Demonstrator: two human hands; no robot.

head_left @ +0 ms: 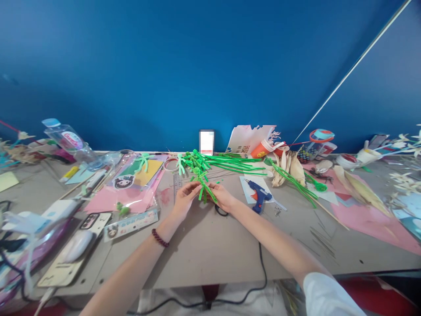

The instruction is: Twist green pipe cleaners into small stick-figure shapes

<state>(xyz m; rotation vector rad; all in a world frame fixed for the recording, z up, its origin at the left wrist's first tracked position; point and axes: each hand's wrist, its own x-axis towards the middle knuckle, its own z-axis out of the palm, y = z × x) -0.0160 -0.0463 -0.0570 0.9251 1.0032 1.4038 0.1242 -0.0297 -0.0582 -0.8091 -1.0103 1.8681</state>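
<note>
Between my hands is a bundle of bright green pipe cleaners (204, 186), twisted together with several ends pointing down. My left hand (187, 196) grips it from the left, fingers and thumb closed at its side. From the right, my right hand (222, 196) has its fingers closed on the same bundle. Just behind lies a pile of green pipe cleaners (194, 159), with long straight green stems (237, 163) running off to the right. Under my right hand rests a pair of scissors, its black handle (221, 211) partly hidden.
A blue glue gun (260, 196) lies right of my hands, its cord hanging over the table's front edge. At left are a ruler (131, 224), pink paper (108, 197), a phone (62, 267) and a plastic bottle (67, 140). Paper cups (263, 149) and dried husks (294, 169) stand behind right.
</note>
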